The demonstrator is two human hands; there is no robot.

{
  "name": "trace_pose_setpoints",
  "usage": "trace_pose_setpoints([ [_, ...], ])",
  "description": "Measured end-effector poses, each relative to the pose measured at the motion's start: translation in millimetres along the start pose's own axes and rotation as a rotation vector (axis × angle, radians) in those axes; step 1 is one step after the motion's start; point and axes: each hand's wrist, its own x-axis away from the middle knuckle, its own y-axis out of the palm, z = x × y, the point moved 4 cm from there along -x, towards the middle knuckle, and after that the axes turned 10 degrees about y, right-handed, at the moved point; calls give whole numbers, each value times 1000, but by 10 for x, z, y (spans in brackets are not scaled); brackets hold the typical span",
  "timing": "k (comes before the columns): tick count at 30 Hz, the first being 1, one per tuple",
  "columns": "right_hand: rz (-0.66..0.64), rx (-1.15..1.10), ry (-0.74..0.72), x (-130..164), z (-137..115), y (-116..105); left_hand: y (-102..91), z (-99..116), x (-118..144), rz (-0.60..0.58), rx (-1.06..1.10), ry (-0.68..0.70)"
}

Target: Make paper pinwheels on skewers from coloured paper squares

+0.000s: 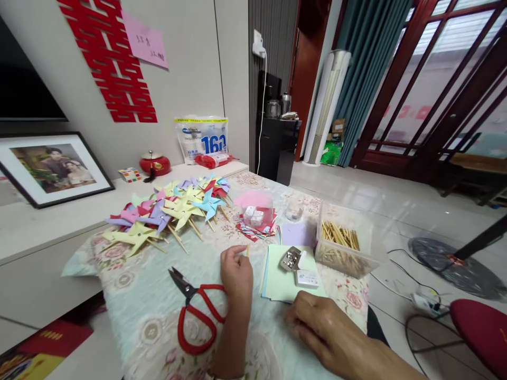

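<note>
My left hand (236, 272) is closed at the middle of the table, and the tip of a thin wooden stick (248, 250) sticks up beside its fingers. Red-handled scissors (194, 303) lie just left of that wrist, blades partly apart. Curled fingers on my right hand (322, 322) rest by the near edge of a stack of pale green paper (283, 279); what they hold, if anything, is hidden. On the paper sit an opened small box of silver pins (292, 259) and a white little box (307, 278).
Several paper pinwheels (182, 208) lie at the back left. A clear bin of wooden sticks (343, 243) stands at the right. Behind the paper are a pink-lidded tub (255, 211) and a lilac sheet (295, 234). A framed photo (55, 169) leans on the cabinet.
</note>
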Motion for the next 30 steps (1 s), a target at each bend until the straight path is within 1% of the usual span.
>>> trace_pose_setpoints([
  [2,43,19,-12,-43,-20,-177,85,19,59,-65,6,77],
  [4,121,82,-31,-183,-43,-465,168,39,123,-128,20,136],
  [5,164,128,-52,-293,-48,-633,204,46,151,-154,25,163],
  [7,214,279,7,-593,26,-955,265,58,202,-211,11,244],
  [8,203,368,91,-773,114,-1087,291,62,228,-248,-10,298],
  [9,161,458,177,-961,228,-1186,314,65,255,-288,-41,354],
  [11,76,509,232,-1323,456,-1293,349,64,308,-360,-111,446],
  [14,-48,583,284,-1749,800,-1258,374,67,368,-424,-171,502],
  [17,-176,656,316,-1981,1024,-1120,396,91,395,-470,-199,520],
  [20,-273,713,331,-2074,1108,-1020,413,105,395,-496,-222,521],
  [23,-329,752,342,-2112,1133,-977,422,102,390,-500,-241,518],
  [30,-363,757,357,-2168,1222,-956,433,88,397,-514,-244,497],
])
